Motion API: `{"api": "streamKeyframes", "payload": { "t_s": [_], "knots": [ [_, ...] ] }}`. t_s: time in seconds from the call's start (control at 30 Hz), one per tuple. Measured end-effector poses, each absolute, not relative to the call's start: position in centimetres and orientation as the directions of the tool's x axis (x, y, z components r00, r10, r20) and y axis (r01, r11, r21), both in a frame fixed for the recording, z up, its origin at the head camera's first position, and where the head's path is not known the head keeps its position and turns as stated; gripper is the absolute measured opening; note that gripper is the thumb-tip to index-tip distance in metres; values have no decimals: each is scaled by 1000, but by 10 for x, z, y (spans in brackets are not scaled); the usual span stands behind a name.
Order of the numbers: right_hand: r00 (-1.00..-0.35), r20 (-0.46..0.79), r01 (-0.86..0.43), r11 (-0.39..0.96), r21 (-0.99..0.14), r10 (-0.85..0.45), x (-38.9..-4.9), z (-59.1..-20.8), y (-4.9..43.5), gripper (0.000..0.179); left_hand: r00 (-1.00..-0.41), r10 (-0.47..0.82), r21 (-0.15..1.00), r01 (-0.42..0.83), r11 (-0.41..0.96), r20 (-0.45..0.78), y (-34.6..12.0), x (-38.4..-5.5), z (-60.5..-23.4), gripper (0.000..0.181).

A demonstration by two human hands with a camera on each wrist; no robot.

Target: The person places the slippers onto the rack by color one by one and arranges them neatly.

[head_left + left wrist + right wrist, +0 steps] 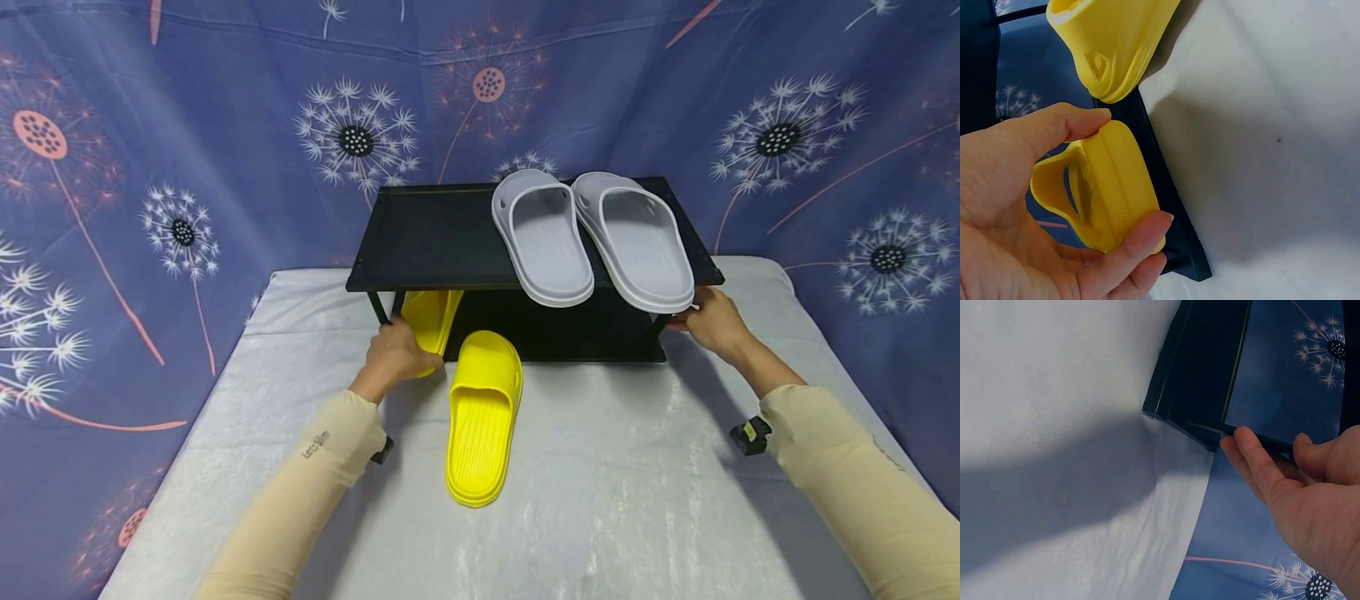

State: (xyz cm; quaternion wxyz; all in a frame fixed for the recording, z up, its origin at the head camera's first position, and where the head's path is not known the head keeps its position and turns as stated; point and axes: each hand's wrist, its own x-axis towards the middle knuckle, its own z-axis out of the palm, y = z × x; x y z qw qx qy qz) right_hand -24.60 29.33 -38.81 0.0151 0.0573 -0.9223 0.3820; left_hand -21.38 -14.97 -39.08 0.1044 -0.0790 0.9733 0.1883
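Observation:
On the left, my left hand (pixel 397 354) grips a yellow slipper (pixel 431 317) that lies on the lower shelf of a black two-tier shoe rack (pixel 431 237). The left wrist view shows the thumb on one side of this slipper's heel end (pixel 1125 181) and the fingers on the other. A second yellow slipper (pixel 483 417) lies in front of the rack, toe toward it. At the right end, my right hand (pixel 718 321) holds the rack's side post (pixel 1266 442) between thumb and fingers. Part of that hand is hidden under the top shelf in the head view.
Two grey slippers (pixel 551 242) sit side by side on the right of the top shelf, heels overhanging its front edge. A pale cloth (pixel 600 475) covers the table. A blue dandelion-print curtain (pixel 247 108) hangs behind and at both sides.

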Motion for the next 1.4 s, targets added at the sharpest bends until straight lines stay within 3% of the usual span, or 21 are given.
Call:
{"api": "streamKeyframes", "payload": {
  "t_s": [0.33, 0.93, 1.4],
  "knots": [
    [-994, 58, -108, 666, -738, -97, -246, -389, 293, 38, -976, -104, 360, -167, 918, -190, -150, -219, -391, 96],
    [-993, 59, -111, 655, -748, -100, -249, -390, 294, 35, -967, -116, 332, -190, 924, -229, -150, -228, -395, 95],
    [-993, 53, -107, 621, -777, -106, -248, -390, 294, 37, -955, -117, 314, -203, 927, -272, -152, -234, -401, 104]
  ]
}}
